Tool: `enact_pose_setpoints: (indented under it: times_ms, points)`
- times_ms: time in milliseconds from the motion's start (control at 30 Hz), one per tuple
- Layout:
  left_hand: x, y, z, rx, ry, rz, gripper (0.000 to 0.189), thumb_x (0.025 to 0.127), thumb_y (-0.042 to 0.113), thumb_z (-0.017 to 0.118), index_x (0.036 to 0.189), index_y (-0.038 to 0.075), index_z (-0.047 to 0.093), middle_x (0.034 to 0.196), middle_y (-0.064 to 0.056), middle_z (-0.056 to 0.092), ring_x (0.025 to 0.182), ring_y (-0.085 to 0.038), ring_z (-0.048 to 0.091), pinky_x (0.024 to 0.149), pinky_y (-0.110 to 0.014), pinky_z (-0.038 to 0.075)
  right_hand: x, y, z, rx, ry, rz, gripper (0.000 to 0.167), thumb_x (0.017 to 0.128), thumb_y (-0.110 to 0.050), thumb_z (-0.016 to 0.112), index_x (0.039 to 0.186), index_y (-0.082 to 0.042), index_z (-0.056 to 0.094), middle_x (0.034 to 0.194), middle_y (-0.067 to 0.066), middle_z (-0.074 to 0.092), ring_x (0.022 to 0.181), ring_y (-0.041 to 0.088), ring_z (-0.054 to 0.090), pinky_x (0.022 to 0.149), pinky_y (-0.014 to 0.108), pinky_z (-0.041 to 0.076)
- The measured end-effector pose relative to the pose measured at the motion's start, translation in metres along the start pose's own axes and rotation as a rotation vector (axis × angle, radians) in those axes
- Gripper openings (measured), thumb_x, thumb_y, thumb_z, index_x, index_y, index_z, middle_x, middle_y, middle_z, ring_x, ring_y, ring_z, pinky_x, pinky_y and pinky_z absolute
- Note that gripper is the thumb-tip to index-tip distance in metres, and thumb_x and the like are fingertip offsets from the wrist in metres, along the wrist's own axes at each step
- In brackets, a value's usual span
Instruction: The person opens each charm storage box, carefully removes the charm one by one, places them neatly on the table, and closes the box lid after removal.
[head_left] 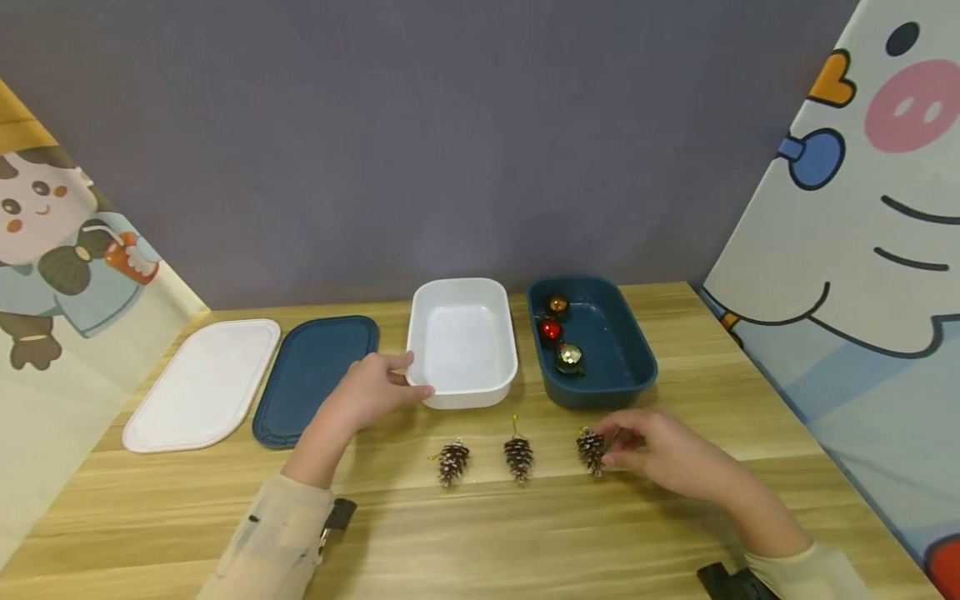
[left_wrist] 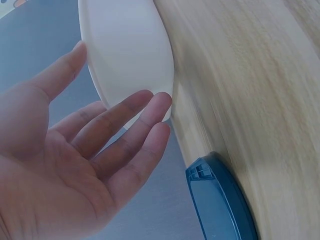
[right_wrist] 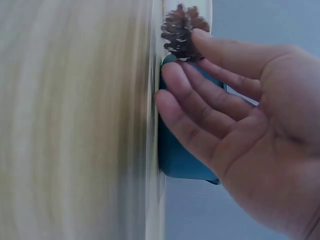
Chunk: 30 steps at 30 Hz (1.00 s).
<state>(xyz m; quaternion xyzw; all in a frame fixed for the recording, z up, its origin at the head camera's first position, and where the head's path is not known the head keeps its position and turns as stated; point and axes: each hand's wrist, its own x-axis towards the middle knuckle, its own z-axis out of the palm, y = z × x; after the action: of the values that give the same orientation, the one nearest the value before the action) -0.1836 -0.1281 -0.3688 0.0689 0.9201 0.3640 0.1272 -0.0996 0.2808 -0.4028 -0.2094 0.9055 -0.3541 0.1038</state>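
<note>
At the left rim and near corner of the white box point(head_left: 463, 398) is my left hand point(head_left: 375, 387); its fingers are spread and loosely bent, as the left wrist view also shows. My right hand point(head_left: 660, 450) pinches a brown pine cone with white tips point(head_left: 590, 451) by its right side. Its thumb point(right_wrist: 205, 40) lies on the cone in the right wrist view, other fingers curving below. Two more pine cones lie in the same row, a middle cone point(head_left: 519, 459) and a left cone point(head_left: 453, 462), with small gold cords.
A dark blue box point(head_left: 637, 383) beside the white one holds three shiny baubles, including a red bauble point(head_left: 551, 330). To the left lie a white lid point(head_left: 202, 387) and a blue lid point(head_left: 315, 367) on the wooden table point(head_left: 480, 542). Behind rises a grey wall point(head_left: 465, 150).
</note>
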Motion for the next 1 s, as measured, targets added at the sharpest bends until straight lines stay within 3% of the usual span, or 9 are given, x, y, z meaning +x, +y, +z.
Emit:
enact_pose_setpoints:
  times_ms: [500,833,1000]
  points:
    - [-0.002,0.001,-0.003,0.011,-0.006,0.002,0.081,0.095,0.040,0.082,0.159,0.003,0.047,0.143,-0.024,0.067,0.128,-0.035,0.071,0.105,-0.054,0.058,0.005,-0.005,0.004,-0.047,-0.042,0.061,0.038,0.095,-0.027,0.082,0.127,-0.009,0.074,0.113,-0.001,0.076,0.091,0.001,0.066,0.074,0.022,0.057]
    - [-0.001,0.002,-0.002,0.019,-0.013,-0.006,0.082,0.095,0.042,0.081,0.160,0.006,0.046,0.145,-0.022,0.067,0.130,-0.036,0.069,0.107,-0.056,0.056,0.011,-0.013,0.007,-0.079,-0.071,0.055,0.035,0.094,-0.026,0.082,0.123,-0.009,0.074,0.097,-0.007,0.074,0.085,0.000,0.064,0.072,0.022,0.055]
    - [0.000,0.000,-0.001,0.016,-0.013,-0.008,0.082,0.095,0.040,0.081,0.161,0.006,0.046,0.145,-0.022,0.067,0.131,-0.036,0.069,0.108,-0.056,0.056,0.011,-0.014,0.006,-0.086,-0.076,0.058,0.036,0.093,-0.025,0.083,0.124,-0.009,0.073,0.097,-0.007,0.073,0.085,0.001,0.064,0.072,0.022,0.056]
